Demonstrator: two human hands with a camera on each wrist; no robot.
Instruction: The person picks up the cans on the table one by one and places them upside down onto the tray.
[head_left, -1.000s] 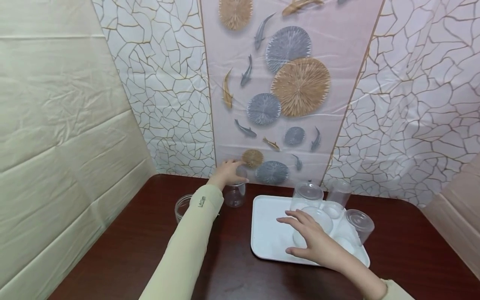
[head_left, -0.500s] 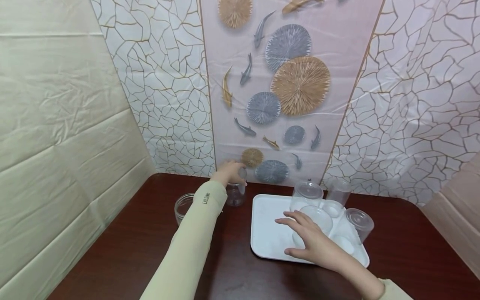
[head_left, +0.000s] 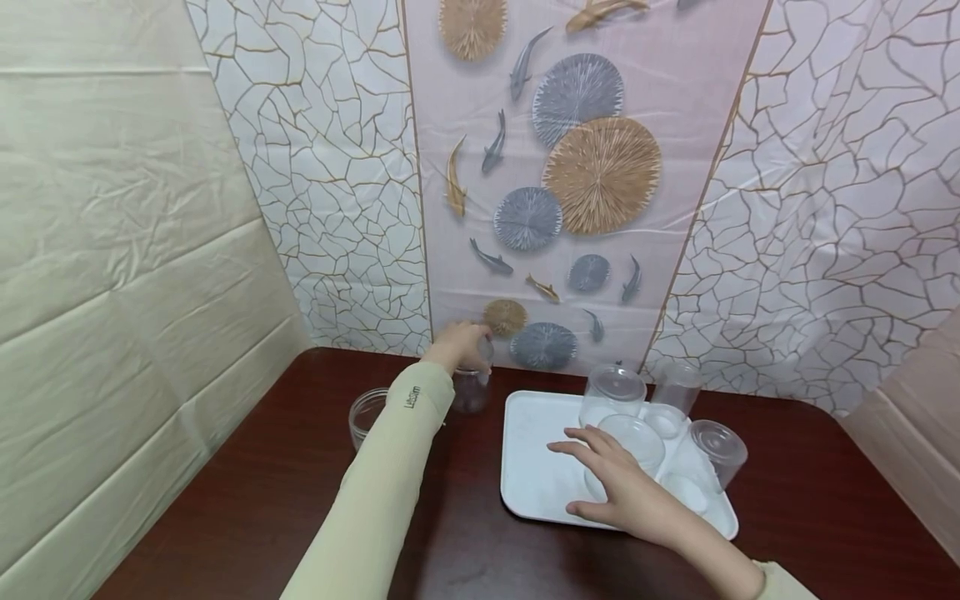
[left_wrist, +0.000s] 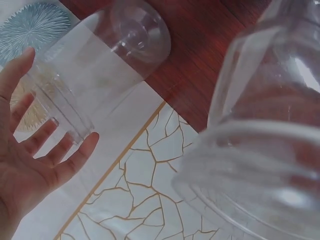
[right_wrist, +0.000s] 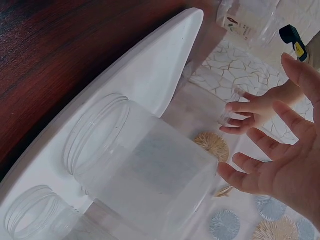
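My left hand reaches to the back of the table and holds a clear jar from above by its mouth. In the left wrist view this jar stands upright on its base, thumb on one side of the threaded rim and fingers on the other. My right hand hovers over the white tray with spread, relaxed fingers and nothing in them. Closest to it is a wide clear jar, mouth down on the tray; the right fingertips are near its base, and whether they touch cannot be told.
Other clear jars stand on the tray: one at the back, a slimmer one beside it, and one at the right edge. Another clear jar stands left of the tray, partly behind the left sleeve. Patterned cloth hangs behind the table.
My left hand has shifted slightly right and its thumb has bent down closer against the jar. The jar stays in place. My right hand has barely moved.
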